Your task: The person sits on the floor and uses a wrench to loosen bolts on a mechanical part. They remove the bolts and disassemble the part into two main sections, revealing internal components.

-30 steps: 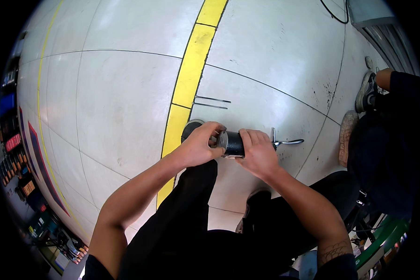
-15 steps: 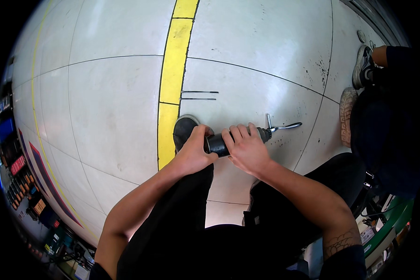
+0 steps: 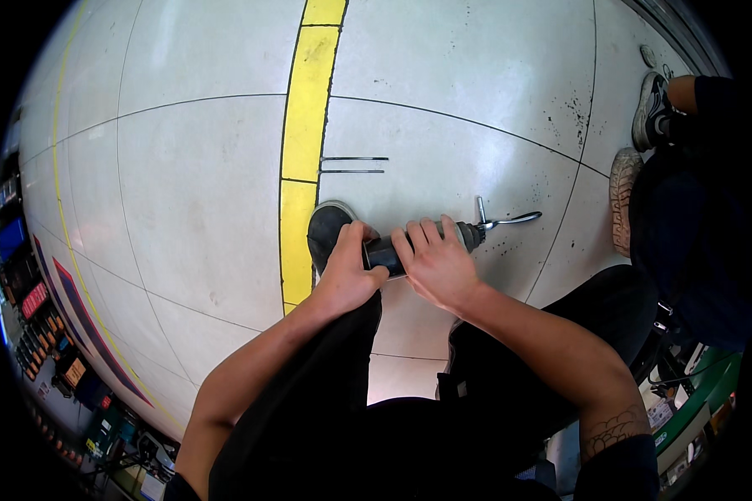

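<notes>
I hold a dark cylindrical tool [image 3: 383, 253] crosswise in front of me with both hands. My left hand [image 3: 348, 271] grips its left end, just above my black shoe [image 3: 326, 230]. My right hand [image 3: 434, 263] wraps the middle and right part of the body. A shiny metal hook-shaped fitting [image 3: 500, 220] sticks out of the tool's right end, past my right fingers. Below the hands are my legs in black trousers [image 3: 326, 392].
The floor is pale grey with seams and a yellow stripe [image 3: 305, 125] running away from me. Two thin metal rods [image 3: 353, 164] lie on the floor ahead. Another person's shoes [image 3: 652, 108] and dark legs are at the right. Shelves with coloured items line the left edge.
Both hands and the tool have shifted slightly up and left in view. The grip on the tool is unchanged, and the metal fitting still points right.
</notes>
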